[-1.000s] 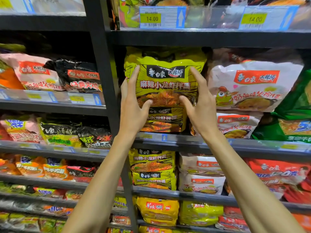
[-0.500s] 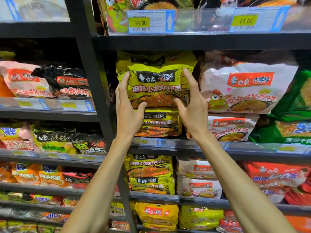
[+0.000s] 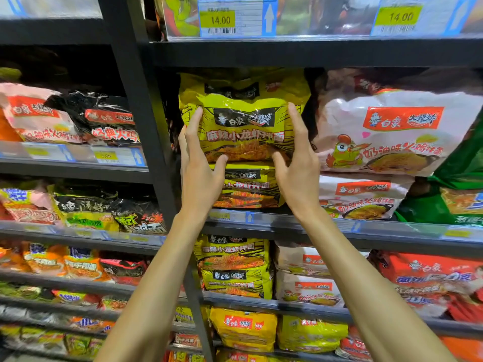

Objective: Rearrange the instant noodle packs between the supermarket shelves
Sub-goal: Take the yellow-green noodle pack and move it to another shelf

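A yellow instant noodle pack (image 3: pixel 244 126) with black lettering stands upright on the right bay's upper shelf (image 3: pixel 366 227). It rests on another yellow pack (image 3: pixel 251 189), and a third yellow pack (image 3: pixel 243 84) shows behind it. My left hand (image 3: pixel 200 173) clasps its left edge and my right hand (image 3: pixel 298 168) its right edge. On both hands the fingers point up and the thumbs press its lower front.
White chicken-print packs (image 3: pixel 392 131) and green packs (image 3: pixel 465 178) crowd the shelf to the right. A black upright post (image 3: pixel 141 126) divides the bays. The left bay holds pink and black packs (image 3: pixel 102 118). A shelf with 14.00 price tags (image 3: pixel 222 19) hangs close above.
Both hands stay on the yellow pack in the same grip. My view has shifted slightly right and closer. The pack sits a little lower under the top shelf.
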The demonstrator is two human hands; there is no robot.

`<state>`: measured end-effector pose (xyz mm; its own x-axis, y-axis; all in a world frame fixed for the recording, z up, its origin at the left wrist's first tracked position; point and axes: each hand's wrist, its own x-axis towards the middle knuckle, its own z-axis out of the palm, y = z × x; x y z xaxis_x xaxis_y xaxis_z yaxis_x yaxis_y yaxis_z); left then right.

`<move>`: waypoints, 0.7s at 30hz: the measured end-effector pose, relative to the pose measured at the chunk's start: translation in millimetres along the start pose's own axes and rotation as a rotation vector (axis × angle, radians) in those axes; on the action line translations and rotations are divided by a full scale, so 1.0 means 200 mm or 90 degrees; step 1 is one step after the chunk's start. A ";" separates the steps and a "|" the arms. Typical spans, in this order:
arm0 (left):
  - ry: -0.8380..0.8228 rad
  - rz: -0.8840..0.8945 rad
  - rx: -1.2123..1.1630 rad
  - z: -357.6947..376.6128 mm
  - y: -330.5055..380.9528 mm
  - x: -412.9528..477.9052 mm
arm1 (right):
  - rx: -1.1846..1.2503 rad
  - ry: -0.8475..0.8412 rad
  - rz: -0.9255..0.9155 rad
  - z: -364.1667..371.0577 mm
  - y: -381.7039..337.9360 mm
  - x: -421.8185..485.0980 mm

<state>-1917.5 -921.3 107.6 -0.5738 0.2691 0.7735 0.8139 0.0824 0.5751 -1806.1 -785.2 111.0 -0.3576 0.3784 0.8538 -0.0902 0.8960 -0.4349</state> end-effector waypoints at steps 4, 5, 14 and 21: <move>-0.005 -0.003 0.008 -0.01 0.02 -0.02 | 0.029 -0.038 0.037 -0.05 0.01 0.00; -0.002 -0.006 0.013 -0.01 0.02 -0.03 | 0.032 -0.045 0.041 -0.06 0.01 0.01; -0.045 -0.022 0.026 -0.09 0.06 -0.10 | -0.049 -0.101 0.022 -0.15 -0.08 -0.02; -0.108 -0.053 0.060 -0.15 0.12 -0.19 | -0.147 -0.136 0.003 -0.25 -0.14 -0.04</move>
<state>-1879.3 -958.5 99.0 -0.6223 0.4154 0.6635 0.7739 0.1989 0.6013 -1755.3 -800.8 130.4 -0.5465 0.3474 0.7621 0.1167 0.9326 -0.3415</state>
